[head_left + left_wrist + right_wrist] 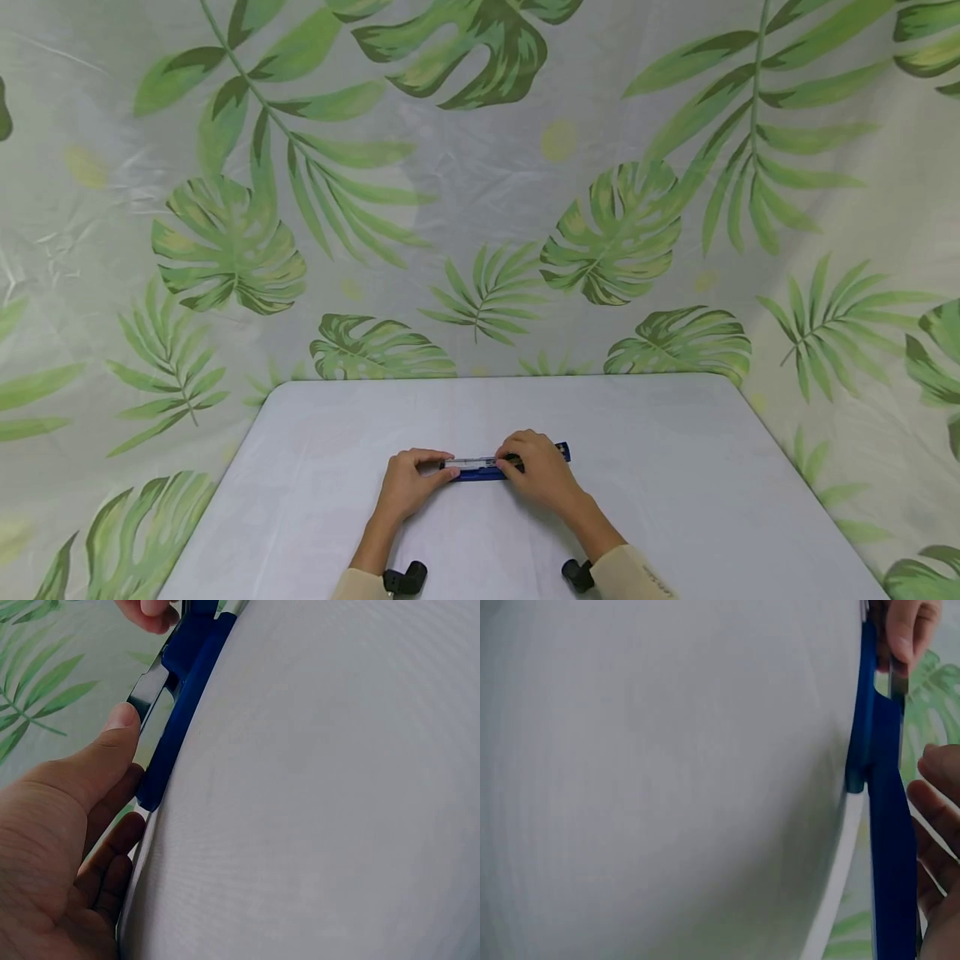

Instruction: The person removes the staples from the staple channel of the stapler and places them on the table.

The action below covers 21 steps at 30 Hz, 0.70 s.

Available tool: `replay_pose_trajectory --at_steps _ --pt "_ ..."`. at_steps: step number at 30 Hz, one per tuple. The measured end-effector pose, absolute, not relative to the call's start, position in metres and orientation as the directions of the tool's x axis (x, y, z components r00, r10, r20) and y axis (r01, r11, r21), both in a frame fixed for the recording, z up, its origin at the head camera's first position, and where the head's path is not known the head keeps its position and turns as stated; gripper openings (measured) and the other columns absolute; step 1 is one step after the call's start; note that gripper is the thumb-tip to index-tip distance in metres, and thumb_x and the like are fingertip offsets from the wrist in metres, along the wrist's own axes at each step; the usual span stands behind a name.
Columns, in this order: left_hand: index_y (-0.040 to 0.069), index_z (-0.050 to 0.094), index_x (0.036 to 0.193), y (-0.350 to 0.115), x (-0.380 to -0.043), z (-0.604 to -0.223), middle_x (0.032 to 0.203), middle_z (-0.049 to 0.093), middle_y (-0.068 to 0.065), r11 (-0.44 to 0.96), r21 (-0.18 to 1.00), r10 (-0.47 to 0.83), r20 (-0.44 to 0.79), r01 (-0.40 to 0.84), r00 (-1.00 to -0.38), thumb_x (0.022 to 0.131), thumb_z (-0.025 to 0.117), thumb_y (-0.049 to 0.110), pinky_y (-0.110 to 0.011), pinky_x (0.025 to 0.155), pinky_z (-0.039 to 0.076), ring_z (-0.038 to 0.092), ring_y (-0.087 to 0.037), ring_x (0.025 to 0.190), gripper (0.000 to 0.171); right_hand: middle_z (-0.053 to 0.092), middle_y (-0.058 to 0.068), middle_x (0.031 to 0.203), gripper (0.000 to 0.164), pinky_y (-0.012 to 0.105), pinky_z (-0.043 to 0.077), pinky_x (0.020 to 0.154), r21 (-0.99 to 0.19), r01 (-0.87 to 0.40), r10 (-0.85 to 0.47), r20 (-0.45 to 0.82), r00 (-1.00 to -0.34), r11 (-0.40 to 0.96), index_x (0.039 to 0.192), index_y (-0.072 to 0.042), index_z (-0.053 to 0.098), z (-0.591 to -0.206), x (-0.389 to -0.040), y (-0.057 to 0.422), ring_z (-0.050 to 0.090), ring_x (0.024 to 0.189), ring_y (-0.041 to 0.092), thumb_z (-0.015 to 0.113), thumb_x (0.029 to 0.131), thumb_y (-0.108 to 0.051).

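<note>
A blue stapler [482, 475] lies on the white table, its top arm [564, 451] swung back to the right and its metal magazine [468, 463] exposed. My left hand [408, 482] grips the stapler's left end; in the left wrist view the thumb [122, 718] presses on the metal magazine and a finger lies at the base's end. My right hand [542, 471] is over the hinge part, thumb and fingertips close together at the magazine. In the right wrist view its fingers [930, 802] are beside the blue arm; whether they pinch anything small is hidden.
The white-covered table [337, 425] has rounded far corners. Behind it hangs a leaf-patterned cloth [480, 208]. A dark wrist camera [408, 577] is strapped at the left sleeve and another camera [577, 573] at the right sleeve.
</note>
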<state>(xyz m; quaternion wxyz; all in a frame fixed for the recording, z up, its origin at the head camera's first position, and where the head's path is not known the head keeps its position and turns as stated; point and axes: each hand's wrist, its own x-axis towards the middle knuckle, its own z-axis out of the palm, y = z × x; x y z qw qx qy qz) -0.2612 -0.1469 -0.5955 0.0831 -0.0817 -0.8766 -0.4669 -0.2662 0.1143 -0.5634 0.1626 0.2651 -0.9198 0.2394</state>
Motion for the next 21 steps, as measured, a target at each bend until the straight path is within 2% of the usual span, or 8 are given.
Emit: replay_pose_trajectory --at_steps 6,12,21 --pt "0.027 0.083 0.101 -0.146 -0.261 -0.596 0.103 0.079 0.007 0.534 0.814 0.082 0.218 0.227 -0.973 0.08 0.088 0.042 -0.045 0.096 0.057 0.072 -0.02 0.107 0.026 0.075 -0.005 0.099 0.008 0.039 0.056 0.089 -0.296 -0.567 -0.436 0.407 -0.803 0.769 0.094 -0.018 0.08 -0.568 -0.265 0.103 0.069 0.097 0.016 0.079 0.092 -0.026" --pt "0.029 0.083 0.1 -0.147 -0.261 -0.597 0.103 0.079 0.008 0.54 0.811 0.077 0.219 0.225 -0.973 0.08 0.087 0.042 -0.045 0.096 0.057 0.072 -0.02 0.107 0.025 0.073 -0.005 0.1 0.01 0.037 0.055 0.088 -0.266 -0.551 -0.439 0.381 -0.814 0.791 0.093 -0.017 0.081 -0.569 -0.264 0.096 0.066 0.095 0.016 0.077 0.093 -0.026" --pt "0.028 0.083 0.101 -0.149 -0.261 -0.597 0.103 0.079 0.008 0.538 0.808 0.083 0.231 0.239 -0.969 0.081 0.088 0.041 -0.043 0.094 0.057 0.072 -0.019 0.106 0.025 0.071 -0.004 0.104 0.006 0.04 0.055 0.094 -0.384 -0.515 -0.389 0.36 -0.848 0.766 0.091 -0.016 0.079 -0.571 -0.263 0.088 0.066 0.102 0.018 0.079 0.091 -0.022"
